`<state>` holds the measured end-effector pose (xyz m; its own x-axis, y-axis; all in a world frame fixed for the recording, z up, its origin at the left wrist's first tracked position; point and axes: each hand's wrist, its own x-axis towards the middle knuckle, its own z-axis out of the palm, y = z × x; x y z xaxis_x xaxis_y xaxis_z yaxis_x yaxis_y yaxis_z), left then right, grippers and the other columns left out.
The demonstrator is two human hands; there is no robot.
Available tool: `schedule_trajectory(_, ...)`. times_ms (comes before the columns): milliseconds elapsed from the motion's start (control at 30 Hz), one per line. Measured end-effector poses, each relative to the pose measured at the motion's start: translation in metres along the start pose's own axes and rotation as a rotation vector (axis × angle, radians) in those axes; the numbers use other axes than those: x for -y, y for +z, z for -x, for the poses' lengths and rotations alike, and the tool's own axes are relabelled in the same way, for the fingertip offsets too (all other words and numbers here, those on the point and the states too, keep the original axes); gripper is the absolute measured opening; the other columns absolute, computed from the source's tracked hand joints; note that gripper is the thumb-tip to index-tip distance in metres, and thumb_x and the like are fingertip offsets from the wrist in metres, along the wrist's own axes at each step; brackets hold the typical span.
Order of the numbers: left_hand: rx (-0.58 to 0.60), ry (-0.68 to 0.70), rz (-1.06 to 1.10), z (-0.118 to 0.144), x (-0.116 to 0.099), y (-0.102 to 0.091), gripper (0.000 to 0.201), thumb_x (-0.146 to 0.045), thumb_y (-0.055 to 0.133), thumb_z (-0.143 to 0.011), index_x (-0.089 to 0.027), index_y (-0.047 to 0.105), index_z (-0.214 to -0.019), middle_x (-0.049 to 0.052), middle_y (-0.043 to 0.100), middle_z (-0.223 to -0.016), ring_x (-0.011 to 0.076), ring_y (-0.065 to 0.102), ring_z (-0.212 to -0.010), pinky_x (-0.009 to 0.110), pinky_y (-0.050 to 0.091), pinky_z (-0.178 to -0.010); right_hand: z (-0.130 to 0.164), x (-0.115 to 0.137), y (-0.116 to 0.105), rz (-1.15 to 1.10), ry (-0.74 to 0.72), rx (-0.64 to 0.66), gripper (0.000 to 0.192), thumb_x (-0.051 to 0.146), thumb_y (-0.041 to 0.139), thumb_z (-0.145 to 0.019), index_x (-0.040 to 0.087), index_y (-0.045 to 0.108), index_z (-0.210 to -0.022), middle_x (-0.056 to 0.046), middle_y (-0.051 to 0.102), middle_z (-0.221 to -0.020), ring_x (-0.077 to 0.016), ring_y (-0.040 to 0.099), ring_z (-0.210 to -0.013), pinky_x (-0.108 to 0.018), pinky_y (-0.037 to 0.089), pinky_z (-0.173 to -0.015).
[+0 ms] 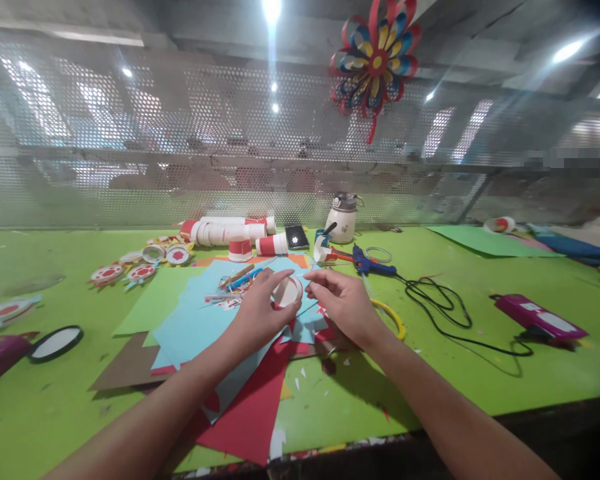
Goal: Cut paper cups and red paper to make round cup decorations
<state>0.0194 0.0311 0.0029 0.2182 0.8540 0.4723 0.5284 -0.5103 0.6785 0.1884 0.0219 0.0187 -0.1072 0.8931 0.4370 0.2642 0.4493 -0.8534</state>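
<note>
Your left hand (260, 313) holds the small paper cup (287, 291) above the sheets of coloured paper (195, 320), fingers curled round its red wall and the white open mouth turned up and toward you. The cup's axis therefore runs roughly along your line of sight, tilted a little to your right, so what you see is the round rim rather than the side.

Your right hand (344, 303) sits just beside the cup on its right, not touching it as far as I can tell. Its thumb and forefinger are pinched narrowly together; a thin pale strip seems to run from the fingertips, but it is too slight to be sure of.

So the cup lies between your two hands, in the left one's grip and just to the left of the right one's fingertips.

Beyond the hands on the green surface (480, 360) lie a blue glue gun (373, 263), its black cord (440, 307) and a row of spare cups (230, 232).
</note>
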Motion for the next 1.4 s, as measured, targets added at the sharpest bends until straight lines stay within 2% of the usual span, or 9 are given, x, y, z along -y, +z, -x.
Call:
schedule_trajectory(133,0.007,0.011,-0.051,-0.001,0.003,0.0,0.047,-0.036,0.062,-0.073,-0.017,0.055,-0.115,0.012,0.059,-0.111,0.0243,0.058,-0.098,0.038,0.048,-0.081,-0.002,-0.003,-0.001,-0.009,0.029,-0.028,0.023,0.022,0.057,-0.077,0.011,0.067,-0.094,-0.007,0.069,-0.08,-0.018,0.063,-0.071,-0.032,0.05,-0.068)
schedule_trajectory(300,0.011,-0.175,-0.008,-0.009,0.007,-0.009,0.042,-0.051,0.06,-0.073,-0.015,0.062,-0.095,0.01,0.066,-0.089,0.0231,0.062,-0.08,0.038,0.05,-0.071,-0.009,-0.006,-0.007,-0.033,0.086,-0.077,0.022,0.024,0.058,-0.076,0.012,0.067,-0.091,-0.002,0.064,-0.066,-0.0139,0.06,-0.062,-0.028,0.05,-0.062)
schedule_trajectory(400,-0.053,-0.3,0.209,-0.016,0.011,-0.017,0.045,-0.055,0.059,-0.073,-0.013,0.06,-0.089,0.009,0.066,-0.084,0.0213,0.063,-0.073,0.035,0.052,-0.063,-0.015,-0.009,-0.011,-0.047,0.114,-0.09,0.022,0.029,0.057,-0.077,0.012,0.067,-0.085,0.002,0.058,-0.054,-0.0098,0.053,-0.048,-0.024,0.046,-0.051)
schedule_trajectory(500,-0.16,-0.314,0.44,-0.022,0.016,-0.024,0.04,-0.049,0.065,-0.07,-0.012,0.057,-0.086,0.007,0.064,-0.079,0.0199,0.064,-0.073,0.033,0.054,-0.063,-0.018,-0.011,-0.013,-0.058,0.107,-0.09,0.023,0.033,0.056,-0.079,0.012,0.067,-0.081,0.004,0.054,-0.051,-0.0079,0.047,-0.043,-0.022,0.042,-0.045)
schedule_trajectory(700,-0.238,-0.267,0.692,-0.027,0.015,-0.034,0.045,-0.031,0.068,-0.069,-0.015,0.051,-0.107,0.003,0.063,-0.083,0.0167,0.067,-0.069,0.032,0.055,-0.067,-0.023,0.0,-0.016,0.007,0.068,-0.048,0.023,0.032,0.054,-0.081,0.012,0.066,-0.085,0.0,0.059,-0.059,-0.0102,0.055,-0.052,-0.026,0.05,-0.055)
schedule_trajectory(867,-0.091,-0.281,0.667,-0.025,0.007,-0.039,0.045,-0.037,0.065,-0.073,-0.013,0.053,-0.109,0.006,0.063,-0.079,0.0169,0.066,-0.066,0.028,0.052,-0.057,-0.022,0.004,-0.016,0.225,0.044,0.11,0.023,0.024,0.053,-0.082,0.01,0.068,-0.093,-0.005,0.067,-0.066,-0.0137,0.061,-0.058,-0.029,0.051,-0.06)
schedule_trajectory(1000,-0.144,-0.258,0.576,-0.026,0.007,-0.044,0.04,-0.046,0.062,-0.075,-0.012,0.058,-0.096,0.005,0.062,-0.071,0.0159,0.064,-0.062,0.024,0.048,-0.051,-0.019,0.001,0.0,0.467,-0.034,0.316,0.019,0.019,0.058,-0.078,0.012,0.072,-0.089,-0.008,0.071,-0.079,-0.0186,0.063,-0.072,-0.031,0.048,-0.068)
schedule_trajectory(1200,-0.21,-0.303,0.466,-0.032,0.022,-0.044,0.042,-0.053,0.061,-0.072,-0.013,0.057,-0.082,0.004,0.06,-0.068,0.0171,0.061,-0.062,0.026,0.048,-0.048,-0.026,-0.001,0.036,0.708,-0.195,0.562,0.031,0.021,0.06,-0.079,0.015,0.067,-0.109,-0.013,0.065,-0.105,-0.0254,0.056,-0.097,-0.035,0.041,-0.083)
schedule_trajectory(1400,-0.184,-0.281,0.367,-0.032,0.034,-0.039,0.047,-0.059,0.06,-0.069,-0.013,0.059,-0.079,0.004,0.061,-0.069,0.016,0.059,-0.062,0.025,0.047,-0.05,-0.034,-0.017,0.047,0.774,-0.273,0.691,0.04,0.007,0.061,-0.073,0.014,0.065,-0.112,-0.011,0.065,-0.098,-0.0241,0.053,-0.093,-0.032,0.04,-0.078)
